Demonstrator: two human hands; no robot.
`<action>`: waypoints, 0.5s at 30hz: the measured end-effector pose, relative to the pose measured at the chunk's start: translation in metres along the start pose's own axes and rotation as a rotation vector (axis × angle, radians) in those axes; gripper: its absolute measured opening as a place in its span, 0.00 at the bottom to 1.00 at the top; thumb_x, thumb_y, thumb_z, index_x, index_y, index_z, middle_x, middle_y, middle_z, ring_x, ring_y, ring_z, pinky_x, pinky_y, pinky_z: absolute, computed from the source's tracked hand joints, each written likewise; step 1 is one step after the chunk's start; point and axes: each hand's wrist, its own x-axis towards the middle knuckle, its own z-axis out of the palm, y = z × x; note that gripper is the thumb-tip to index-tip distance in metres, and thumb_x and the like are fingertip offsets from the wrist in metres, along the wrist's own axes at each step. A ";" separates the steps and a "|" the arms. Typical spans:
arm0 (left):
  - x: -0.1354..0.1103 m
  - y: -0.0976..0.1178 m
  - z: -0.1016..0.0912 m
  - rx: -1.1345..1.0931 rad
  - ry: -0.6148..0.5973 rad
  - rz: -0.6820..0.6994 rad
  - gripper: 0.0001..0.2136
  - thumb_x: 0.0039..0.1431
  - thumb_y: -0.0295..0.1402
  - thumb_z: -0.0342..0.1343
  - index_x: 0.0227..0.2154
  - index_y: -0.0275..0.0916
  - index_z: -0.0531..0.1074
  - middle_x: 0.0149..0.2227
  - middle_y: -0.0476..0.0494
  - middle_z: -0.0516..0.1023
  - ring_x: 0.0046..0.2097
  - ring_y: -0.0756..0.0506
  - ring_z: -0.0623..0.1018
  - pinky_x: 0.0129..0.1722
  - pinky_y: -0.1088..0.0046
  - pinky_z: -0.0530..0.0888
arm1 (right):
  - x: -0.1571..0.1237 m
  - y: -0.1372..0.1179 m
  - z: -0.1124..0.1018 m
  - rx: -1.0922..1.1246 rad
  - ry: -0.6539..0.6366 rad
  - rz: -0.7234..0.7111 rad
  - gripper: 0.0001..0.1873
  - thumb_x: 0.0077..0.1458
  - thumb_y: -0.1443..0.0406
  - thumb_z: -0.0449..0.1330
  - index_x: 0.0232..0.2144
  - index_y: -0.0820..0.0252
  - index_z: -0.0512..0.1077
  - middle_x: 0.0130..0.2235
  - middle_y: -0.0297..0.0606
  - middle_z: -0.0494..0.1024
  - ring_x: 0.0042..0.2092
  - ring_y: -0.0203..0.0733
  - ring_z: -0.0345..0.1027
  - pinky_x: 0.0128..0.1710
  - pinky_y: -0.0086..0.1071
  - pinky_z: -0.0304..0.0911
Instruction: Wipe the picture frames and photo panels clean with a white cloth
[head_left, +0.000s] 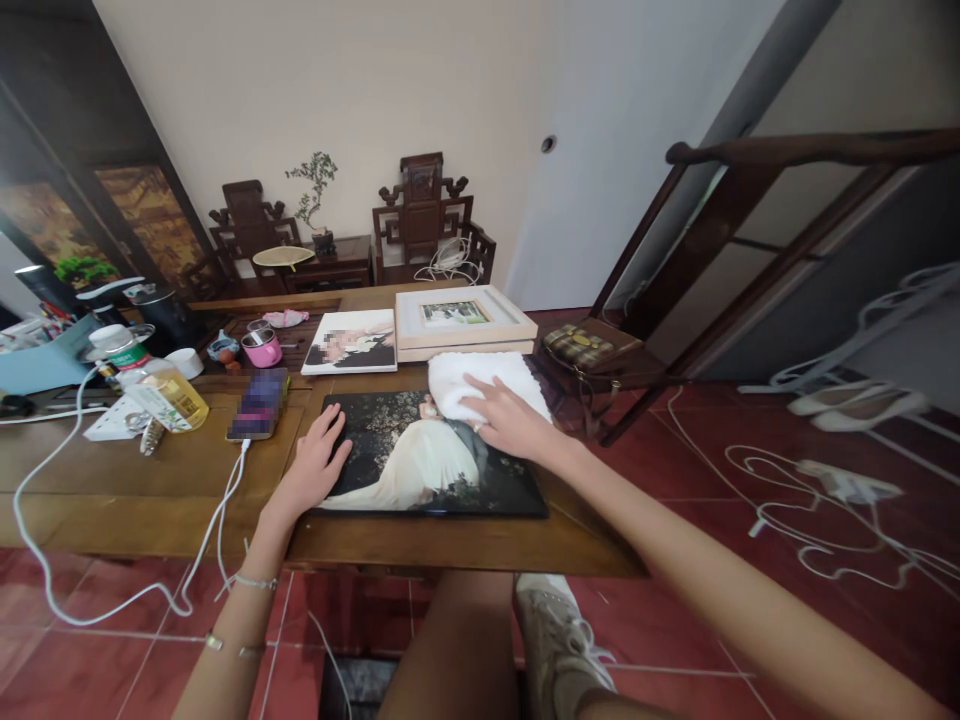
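Observation:
A large dark photo print [420, 470] showing a white dress lies flat on the wooden table [135, 500] in front of me. My left hand [315, 462] rests on its left edge with the fingers spread flat, holding nothing. My right hand [504, 418] presses palm-down on a white towel [480, 383] that lies over the print's upper right corner; its fingers are stretched out on the cloth.
Behind the print lie a smaller photo [351, 342] and a pale framed picture [461, 318]. A phone [259, 405] with a white cable, a bottle [161, 392], a pink cup [261, 347] and clutter sit to the left. A bag [581, 347] rests on a chair to the right. Cables cross the red floor.

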 end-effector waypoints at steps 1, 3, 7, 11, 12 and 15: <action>0.000 -0.001 0.001 -0.001 0.004 0.000 0.23 0.65 0.40 0.40 0.61 0.39 0.56 0.66 0.35 0.52 0.67 0.40 0.52 0.61 0.50 0.54 | 0.002 -0.001 0.000 -0.003 0.002 0.010 0.22 0.47 0.77 0.50 0.45 0.67 0.72 0.58 0.58 0.65 0.64 0.58 0.48 0.59 0.59 0.48; 0.000 -0.002 0.002 -0.007 0.015 0.001 0.23 0.65 0.39 0.40 0.61 0.39 0.56 0.66 0.35 0.52 0.67 0.41 0.52 0.61 0.51 0.55 | -0.008 -0.009 0.001 0.002 0.015 -0.008 0.22 0.46 0.78 0.50 0.44 0.65 0.72 0.59 0.55 0.64 0.64 0.57 0.47 0.59 0.59 0.46; 0.002 -0.003 0.006 -0.021 0.042 -0.017 0.22 0.66 0.38 0.37 0.60 0.38 0.56 0.65 0.35 0.54 0.66 0.41 0.54 0.61 0.51 0.56 | -0.067 -0.045 0.000 0.052 0.037 -0.125 0.19 0.41 0.78 0.51 0.35 0.61 0.74 0.62 0.46 0.61 0.66 0.57 0.40 0.61 0.61 0.41; 0.004 -0.003 0.008 -0.009 0.044 -0.018 0.22 0.65 0.35 0.36 0.60 0.37 0.57 0.65 0.35 0.54 0.66 0.42 0.54 0.60 0.51 0.57 | -0.118 -0.071 -0.001 0.059 0.075 -0.246 0.16 0.36 0.78 0.51 0.27 0.61 0.72 0.65 0.44 0.55 0.67 0.57 0.32 0.61 0.63 0.36; 0.004 -0.003 0.008 -0.006 0.040 -0.015 0.22 0.65 0.34 0.36 0.60 0.36 0.57 0.65 0.34 0.54 0.66 0.42 0.53 0.60 0.51 0.57 | -0.123 -0.073 0.000 0.055 0.082 -0.270 0.15 0.35 0.78 0.51 0.26 0.61 0.71 0.65 0.44 0.54 0.67 0.58 0.32 0.61 0.64 0.36; 0.005 -0.004 0.008 -0.006 0.033 -0.003 0.22 0.65 0.34 0.36 0.60 0.35 0.57 0.65 0.34 0.54 0.66 0.41 0.53 0.60 0.50 0.57 | -0.115 -0.064 0.003 0.043 0.096 -0.289 0.15 0.36 0.77 0.52 0.27 0.60 0.72 0.64 0.44 0.56 0.67 0.58 0.34 0.61 0.63 0.38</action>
